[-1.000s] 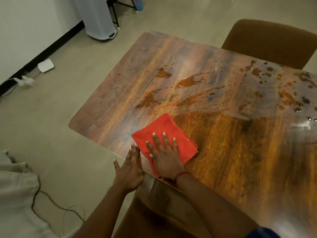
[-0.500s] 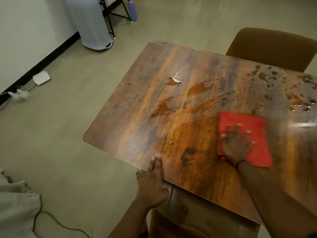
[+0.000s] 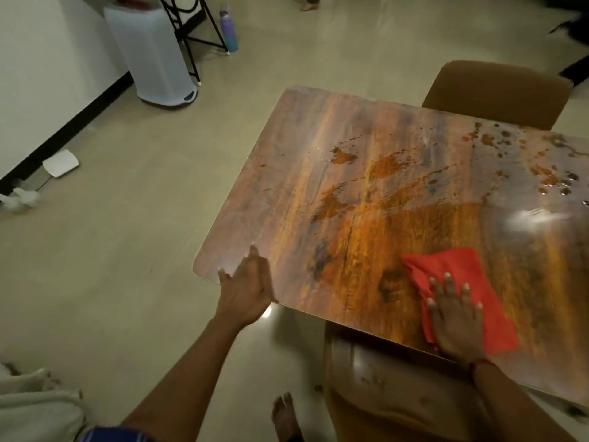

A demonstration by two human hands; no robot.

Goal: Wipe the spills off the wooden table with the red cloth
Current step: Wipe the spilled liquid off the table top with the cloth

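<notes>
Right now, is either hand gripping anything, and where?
No true grip. The right hand presses flat on the near part of the red cloth; the left hand rests open at the wooden table edge.

Red cloth [image 3: 462,291] has slid back toward near edge.

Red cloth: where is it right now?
In the head view, the red cloth lies flat on the wooden table near its front edge, lower right, under the right hand.

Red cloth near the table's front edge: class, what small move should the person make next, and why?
Probably slide the red cloth forward under the flat right hand toward the puddles mid-table, which are still wet, while the left hand steadies the wooden table at its edge.
</notes>
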